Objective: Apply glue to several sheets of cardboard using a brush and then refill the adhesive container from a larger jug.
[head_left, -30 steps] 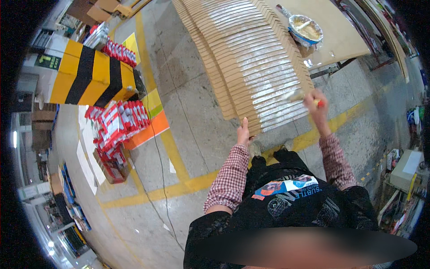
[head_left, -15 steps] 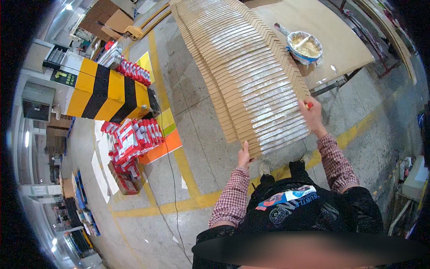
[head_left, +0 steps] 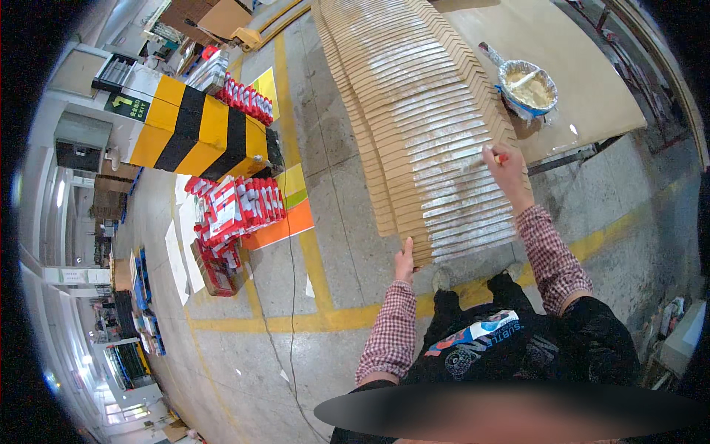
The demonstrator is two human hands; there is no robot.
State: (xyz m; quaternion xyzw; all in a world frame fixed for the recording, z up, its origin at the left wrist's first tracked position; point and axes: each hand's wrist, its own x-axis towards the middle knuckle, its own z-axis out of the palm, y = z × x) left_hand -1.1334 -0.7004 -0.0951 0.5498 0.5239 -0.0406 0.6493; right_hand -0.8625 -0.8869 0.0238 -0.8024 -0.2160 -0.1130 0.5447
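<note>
A long row of overlapping brown cardboard sheets (head_left: 370,126) stretches away from me, its exposed strips streaked with a whitish, wet-looking paste. At the near left corner, my left hand (head_left: 404,262) grips the sheets, thumb on top and fingers mostly hidden beneath. My right hand (head_left: 509,179) is closed around a brush with a red part on its handle (head_left: 501,158); the pale bristles are over the coated strips near the right side. Whether they touch the cardboard is hard to tell. A plastic-lined bowl (head_left: 547,95) of cream-coloured paste, with a white stick in it, stands beyond on the right.
The bowl's brown-topped table (head_left: 592,111) lies at the right. To the left are a yellow-and-black striped pillar (head_left: 200,133), stacked red-and-white packages (head_left: 233,211) and a cable (head_left: 291,325) along the floor. A yellow pallet jack (head_left: 248,37) stands far off.
My right hand with the brush has moved from the right edge inward over the coated strips. My left hand keeps its grip on the corner. The whole view has shifted slightly.
</note>
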